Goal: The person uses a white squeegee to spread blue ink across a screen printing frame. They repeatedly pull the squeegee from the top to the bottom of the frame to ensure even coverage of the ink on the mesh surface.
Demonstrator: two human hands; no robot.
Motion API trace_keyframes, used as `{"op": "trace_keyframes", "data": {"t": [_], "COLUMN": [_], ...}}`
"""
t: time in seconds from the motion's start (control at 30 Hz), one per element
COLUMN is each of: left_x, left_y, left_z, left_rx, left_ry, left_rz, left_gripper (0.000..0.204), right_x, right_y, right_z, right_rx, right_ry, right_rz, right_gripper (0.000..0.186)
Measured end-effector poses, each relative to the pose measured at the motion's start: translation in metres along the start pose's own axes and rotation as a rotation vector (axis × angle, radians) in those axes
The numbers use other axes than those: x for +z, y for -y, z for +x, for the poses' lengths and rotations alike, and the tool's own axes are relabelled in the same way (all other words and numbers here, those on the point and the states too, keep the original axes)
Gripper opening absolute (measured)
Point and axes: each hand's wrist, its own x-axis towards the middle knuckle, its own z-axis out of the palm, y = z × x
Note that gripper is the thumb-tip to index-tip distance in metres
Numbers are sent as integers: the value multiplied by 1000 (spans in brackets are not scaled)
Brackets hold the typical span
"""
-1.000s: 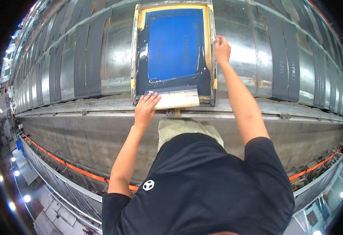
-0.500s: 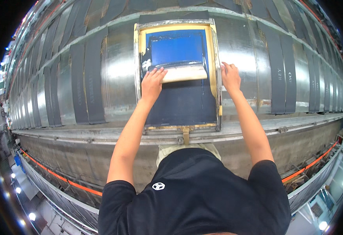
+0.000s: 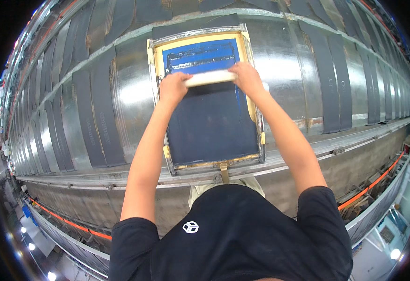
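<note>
A screen-printing frame (image 3: 195,33) with a metal rim lies flat on the long shiny table. Its far part shows blue mesh (image 3: 200,52) with pale lettering, while dark ink (image 3: 209,126) covers the nearer part. Across the screen lies a squeegee (image 3: 211,78) with a pale, bar-like handle. My left hand (image 3: 173,88) is closed on its left end. At the other end, my right hand (image 3: 247,77) grips it too. The squeegee's lower edge is hidden from view.
Dark fabric pieces (image 3: 334,84) lie in rows along the metal table (image 3: 280,70) on both sides. A rail (image 3: 120,180) runs along the table's near edge, with a metal bracket (image 3: 224,172) below the frame. Orange strips (image 3: 73,220) run lower down on either side.
My right hand has left the frame's right side and taken hold of the squeegee's right end. The squeegee has tilted up, and the view has shifted slightly.
</note>
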Motion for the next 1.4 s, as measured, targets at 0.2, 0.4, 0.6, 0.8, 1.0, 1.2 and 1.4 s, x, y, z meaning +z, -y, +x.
{"op": "trace_keyframes", "data": {"t": [0.2, 0.4, 0.6, 0.8, 1.0, 1.2, 1.4], "left_x": [20, 35, 21, -16, -20, 1, 32], "left_y": [-34, -46, -18, 12, 20, 1, -28], "left_z": [-156, -234, -151, 31, 78, -32, -194], "left_rx": [49, 57, 141, 3, -24, -73, 41], "left_ry": [-66, -36, -143, 23, 107, 60, -39], "left_rz": [-125, -12, 38, 18, 24, -33, -81], "left_gripper": [32, 42, 46, 42, 48, 38, 37], "right_x": [-12, -11, -15, -12, -10, 7, -5], "right_y": [74, 97, 57, -12, -23, 13, 82], "right_z": [-151, -215, -122, 40, 74, -33, -181], "right_rx": [35, 0, -81, -35, 88, 20, 63], "right_ry": [11, 30, -46, -5, 47, -16, 40], "right_rz": [151, 167, 126, 42, 90, 123, 217], "right_gripper": [44, 48, 52, 34, 33, 42, 50]}}
